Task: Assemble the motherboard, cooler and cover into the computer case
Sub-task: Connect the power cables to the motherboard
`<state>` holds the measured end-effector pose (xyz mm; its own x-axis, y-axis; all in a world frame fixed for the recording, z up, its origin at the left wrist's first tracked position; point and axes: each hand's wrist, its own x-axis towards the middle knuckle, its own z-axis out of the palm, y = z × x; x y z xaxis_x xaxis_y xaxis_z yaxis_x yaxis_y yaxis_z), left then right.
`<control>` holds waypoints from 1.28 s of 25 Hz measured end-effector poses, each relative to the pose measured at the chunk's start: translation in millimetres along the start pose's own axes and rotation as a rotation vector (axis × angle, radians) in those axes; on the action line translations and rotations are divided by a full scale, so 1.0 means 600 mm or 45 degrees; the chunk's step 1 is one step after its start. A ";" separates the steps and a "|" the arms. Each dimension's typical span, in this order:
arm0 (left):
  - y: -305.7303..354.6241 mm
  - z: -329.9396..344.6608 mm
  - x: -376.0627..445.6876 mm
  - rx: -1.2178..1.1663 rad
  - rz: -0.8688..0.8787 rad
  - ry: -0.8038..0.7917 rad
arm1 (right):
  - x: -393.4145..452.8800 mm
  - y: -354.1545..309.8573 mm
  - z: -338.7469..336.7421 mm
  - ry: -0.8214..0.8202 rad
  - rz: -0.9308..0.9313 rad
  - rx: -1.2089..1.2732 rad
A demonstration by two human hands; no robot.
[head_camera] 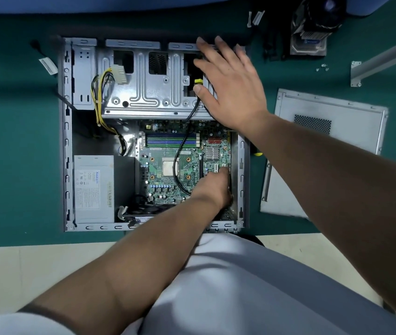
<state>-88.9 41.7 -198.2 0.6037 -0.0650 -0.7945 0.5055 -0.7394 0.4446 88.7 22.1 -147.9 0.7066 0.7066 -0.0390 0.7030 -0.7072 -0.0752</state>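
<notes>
Motherboard [168, 170] lies flat inside the open computer case [67, 141], below the right hand and directly under the left one. The right hand [230, 81] reaches far forward with the arm nearly straight, palm down, fingers straight and spread over the far right corner of the drive cage [143, 88]; its thumb tip sits just beside a yellow connector [198, 81] on a black cable [180, 160] that loops down across the board. The left hand [212, 187] comes in from the near edge of the case, wrist bent, fingers pointing down onto the board's right edge close to the case's right wall [240, 165]; its fingertips are hidden behind the knuckles, so whether they pinch the board or only press on it cannot be told. The two hands are well apart, one above the other along the case's right side. To the left of the left hand sits the power supply [94, 187], with a bare strip of case floor between it and the board. Right of both forearms, the cover [325, 131] lies flat on the green mat [15, 153], partly under the right arm. Beyond the right hand, near the mat's far edge, stands the cooler [313, 22], with small screws [322, 67] just beside it.
</notes>
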 end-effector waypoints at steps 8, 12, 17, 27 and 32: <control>-0.006 -0.016 -0.017 0.019 0.090 -0.066 | 0.000 -0.001 -0.005 -0.026 0.008 0.031; -0.061 -0.068 -0.033 -0.185 0.164 0.356 | -0.002 -0.002 -0.003 -0.009 0.002 0.046; -0.139 -0.114 -0.034 -0.328 -0.082 0.563 | -0.006 -0.003 -0.013 -0.027 0.006 0.113; -0.146 -0.112 -0.023 -0.590 -0.075 0.388 | -0.187 -0.156 -0.032 -0.190 0.431 0.789; -0.145 -0.122 -0.022 -0.805 -0.038 0.244 | -0.186 -0.205 0.020 -0.970 0.584 0.603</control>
<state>-95.6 156.0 -196.4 0.6534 0.1126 -0.7486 0.7530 -0.1990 0.6273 -77.8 30.6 -146.5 0.5446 0.3144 -0.7775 0.1548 -0.9488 -0.2752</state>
